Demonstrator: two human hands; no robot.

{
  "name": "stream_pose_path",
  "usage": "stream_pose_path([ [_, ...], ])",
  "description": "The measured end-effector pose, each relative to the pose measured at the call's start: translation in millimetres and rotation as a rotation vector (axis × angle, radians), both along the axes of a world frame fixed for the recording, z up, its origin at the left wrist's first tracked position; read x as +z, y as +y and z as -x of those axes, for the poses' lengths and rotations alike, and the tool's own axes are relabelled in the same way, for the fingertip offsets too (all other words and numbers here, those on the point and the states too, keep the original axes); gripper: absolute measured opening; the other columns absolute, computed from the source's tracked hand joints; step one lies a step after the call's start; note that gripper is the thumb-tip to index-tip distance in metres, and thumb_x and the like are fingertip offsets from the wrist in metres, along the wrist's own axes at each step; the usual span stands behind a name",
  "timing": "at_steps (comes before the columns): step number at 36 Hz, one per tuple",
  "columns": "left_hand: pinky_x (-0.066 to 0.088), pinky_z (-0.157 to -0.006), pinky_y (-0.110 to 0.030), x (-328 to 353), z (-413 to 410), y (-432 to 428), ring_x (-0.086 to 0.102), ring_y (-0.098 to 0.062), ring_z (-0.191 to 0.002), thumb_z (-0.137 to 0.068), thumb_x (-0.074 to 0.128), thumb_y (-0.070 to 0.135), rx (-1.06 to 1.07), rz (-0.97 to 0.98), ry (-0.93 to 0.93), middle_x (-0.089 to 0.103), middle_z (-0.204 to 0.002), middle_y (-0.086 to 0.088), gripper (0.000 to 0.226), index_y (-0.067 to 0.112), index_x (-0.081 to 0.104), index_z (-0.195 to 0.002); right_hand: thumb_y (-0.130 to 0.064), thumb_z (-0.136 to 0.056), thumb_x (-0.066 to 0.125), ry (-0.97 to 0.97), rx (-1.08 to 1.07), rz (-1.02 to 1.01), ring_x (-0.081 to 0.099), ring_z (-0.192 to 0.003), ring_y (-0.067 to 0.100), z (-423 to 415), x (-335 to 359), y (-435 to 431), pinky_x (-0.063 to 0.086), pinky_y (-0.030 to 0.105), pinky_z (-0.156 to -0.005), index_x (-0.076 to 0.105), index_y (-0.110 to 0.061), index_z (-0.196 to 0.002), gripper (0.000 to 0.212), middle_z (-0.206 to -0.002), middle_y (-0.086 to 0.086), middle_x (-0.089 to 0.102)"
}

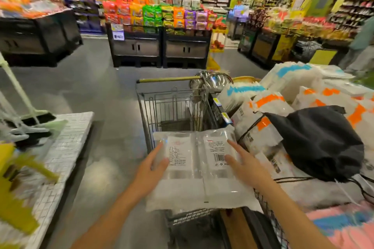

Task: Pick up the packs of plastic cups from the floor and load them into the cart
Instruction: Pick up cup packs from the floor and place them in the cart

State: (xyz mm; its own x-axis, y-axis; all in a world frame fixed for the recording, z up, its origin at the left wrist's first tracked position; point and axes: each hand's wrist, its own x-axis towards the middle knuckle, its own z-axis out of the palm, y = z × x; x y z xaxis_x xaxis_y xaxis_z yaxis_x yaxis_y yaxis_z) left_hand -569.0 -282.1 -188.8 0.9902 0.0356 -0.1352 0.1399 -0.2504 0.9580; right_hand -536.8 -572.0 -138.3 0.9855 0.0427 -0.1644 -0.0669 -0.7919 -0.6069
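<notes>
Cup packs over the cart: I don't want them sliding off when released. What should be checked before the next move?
1. Cup packs over the cart: ok, they lie across its near end.
2. Room in the cart: ok, open space shows ahead of them.
3. Right hand steadying: ok, fingers flat on the right pack.
4. Left hand hold: cannot tell, its lower fingers are hidden.
5. Black bag cords clear: cannot tell, one runs close to the right pack's corner.
</notes>
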Motion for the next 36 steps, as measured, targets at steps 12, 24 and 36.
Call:
stream_pose_path([
  [12,0.052,-0.095,-0.039,-140,-85,1,0.065,-0.015,-0.099,-0.083,0.062,0.047,0.070,0.004,0.218,0.061,-0.128,0.008,0.061,0.068,0.034,-0.132,-0.034,-0.098,0.055,0.170,0.003,-0.109,0.046,-0.135,0.015,-98,-110,4,0.039,0.040,-0.112,0.026,-0.043,-0.150,0.061,-0.152,-0.008,0.042],
  [24,0.028,-0.112,-0.030,-233,-163,-40,0.033,-0.011,-0.138,-0.095,0.058,0.018,0.188,-0.101,0.407,0.034,-0.148,0.007,0.071,0.037,0.020,-0.151,-0.026,-0.099,0.055,0.306,-0.015,-0.172,0.043,-0.136,0.014,-209,-252,-6,0.041,0.039,-0.111,0.027,-0.054,-0.146,0.061,-0.152,-0.010,0.039],
  [36,0.020,-0.120,-0.039,-318,-175,-101,0.022,-0.012,-0.143,-0.092,0.054,-0.002,0.253,-0.122,0.526,0.026,-0.150,0.012,0.077,0.040,0.020,-0.146,-0.012,-0.100,0.050,0.497,-0.140,-0.233,0.039,-0.138,0.014,-215,-355,-31,0.039,0.046,-0.112,0.027,-0.049,-0.147,0.064,-0.149,-0.014,0.028],
])
